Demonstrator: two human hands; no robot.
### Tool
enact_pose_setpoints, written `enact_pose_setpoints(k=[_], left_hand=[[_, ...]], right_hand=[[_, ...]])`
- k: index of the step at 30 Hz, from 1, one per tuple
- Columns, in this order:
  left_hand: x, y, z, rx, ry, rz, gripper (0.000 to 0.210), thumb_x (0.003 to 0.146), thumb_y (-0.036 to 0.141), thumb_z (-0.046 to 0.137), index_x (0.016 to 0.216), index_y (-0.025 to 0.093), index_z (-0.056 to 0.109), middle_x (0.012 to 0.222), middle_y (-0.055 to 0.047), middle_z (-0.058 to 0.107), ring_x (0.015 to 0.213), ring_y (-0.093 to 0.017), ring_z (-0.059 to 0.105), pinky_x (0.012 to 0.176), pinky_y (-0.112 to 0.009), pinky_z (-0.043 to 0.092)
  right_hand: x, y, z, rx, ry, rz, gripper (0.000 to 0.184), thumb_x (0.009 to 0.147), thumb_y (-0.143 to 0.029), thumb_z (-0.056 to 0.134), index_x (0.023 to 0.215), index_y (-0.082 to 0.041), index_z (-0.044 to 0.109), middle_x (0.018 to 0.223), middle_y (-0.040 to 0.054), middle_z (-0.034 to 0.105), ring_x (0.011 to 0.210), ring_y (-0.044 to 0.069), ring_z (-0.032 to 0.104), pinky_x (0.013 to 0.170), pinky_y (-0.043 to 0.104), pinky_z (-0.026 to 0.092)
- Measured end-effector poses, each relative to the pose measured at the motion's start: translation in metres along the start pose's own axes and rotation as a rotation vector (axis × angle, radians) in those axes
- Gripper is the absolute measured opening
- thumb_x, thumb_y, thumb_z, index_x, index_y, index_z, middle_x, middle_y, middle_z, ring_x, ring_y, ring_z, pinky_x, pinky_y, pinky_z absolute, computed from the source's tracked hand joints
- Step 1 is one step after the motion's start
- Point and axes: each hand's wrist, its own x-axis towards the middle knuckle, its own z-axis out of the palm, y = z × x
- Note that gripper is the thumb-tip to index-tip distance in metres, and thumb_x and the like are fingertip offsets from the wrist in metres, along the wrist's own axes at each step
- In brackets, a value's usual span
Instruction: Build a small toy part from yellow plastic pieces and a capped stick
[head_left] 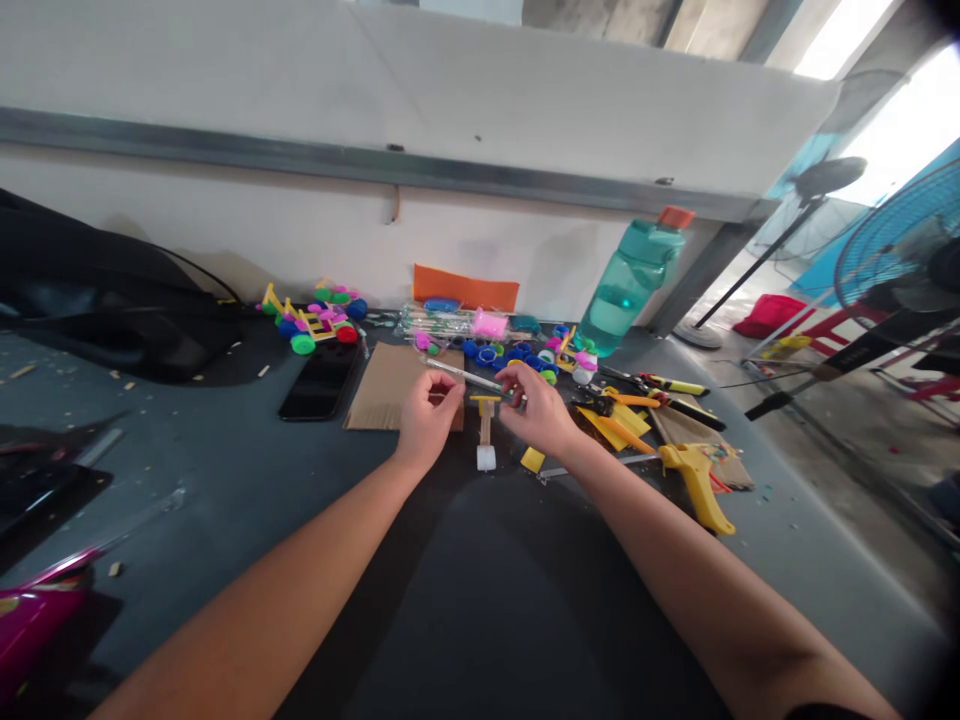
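A thin pale stick (474, 376) is over the middle of the table (465, 600), slanting from behind the left hand (430, 415) to the right hand (537, 410). The right hand's fingers are bent around the stick's near end, holding it. The left thumb and forefinger are drawn close together; whether anything small is between them cannot be told.

Just below, between the hands, lies a small wooden piece (485, 425) with a yellow strip at its top and a white block at its lower end. A cardboard sheet (386, 385) lies partly under the left hand, with a black phone (321, 382) beside it. Behind the hands are blue rings (517, 354), a clear packet of sticks (442, 322) and an orange card (465, 288) against the wall. Colourful wheeled pieces (315, 318) sit in a heap to the left. To the right, a teal bottle (626, 290) stands near the wall, and a yellow glue gun (697, 482) lies beside pliers (637, 400).
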Motion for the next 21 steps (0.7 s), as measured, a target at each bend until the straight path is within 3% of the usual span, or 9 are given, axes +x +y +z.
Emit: enact_pose_setpoints(k=[10,15,18,21], left_hand=[[0.003,-0.006,-0.004,-0.033,0.052,-0.038,0.024,0.087,0.039,0.052,0.076,0.019,0.058,0.068,0.0,0.06,0.066,-0.014,0.057,0.065,-0.025,0.045],[0.003,0.0,-0.005,-0.005,0.129,-0.037,0.036,0.094,0.037,0.04,0.062,0.021,0.045,0.057,0.002,0.049,0.057,-0.012,0.051,0.06,-0.024,0.045],[0.006,0.007,-0.009,-0.08,0.133,-0.082,0.043,0.094,0.04,0.041,0.056,0.021,0.042,0.05,0.003,0.041,0.05,-0.011,0.046,0.056,-0.023,0.046],[0.013,0.018,-0.014,-0.178,0.22,-0.068,0.043,0.091,0.044,0.046,0.056,0.02,0.043,0.049,0.004,0.04,0.047,-0.01,0.045,0.053,-0.022,0.048]], right_hand=[[-0.011,0.008,0.009,0.037,0.097,-0.06,0.037,0.078,-0.02,0.056,0.115,-0.021,0.047,0.095,0.0048,0.057,0.069,0.015,0.052,0.064,0.029,0.046],[-0.012,0.009,0.015,0.007,0.056,-0.053,0.038,0.079,-0.024,0.06,0.116,-0.02,0.049,0.095,0.0053,0.058,0.069,0.016,0.053,0.066,0.03,0.046],[-0.011,0.01,0.02,-0.008,0.011,0.008,0.042,0.077,-0.028,0.067,0.116,-0.021,0.054,0.098,0.0052,0.059,0.07,0.016,0.054,0.068,0.031,0.047],[-0.009,0.011,0.023,-0.018,-0.044,0.024,0.034,0.076,-0.028,0.07,0.108,-0.021,0.062,0.095,0.0045,0.059,0.075,0.016,0.055,0.07,0.03,0.047]])
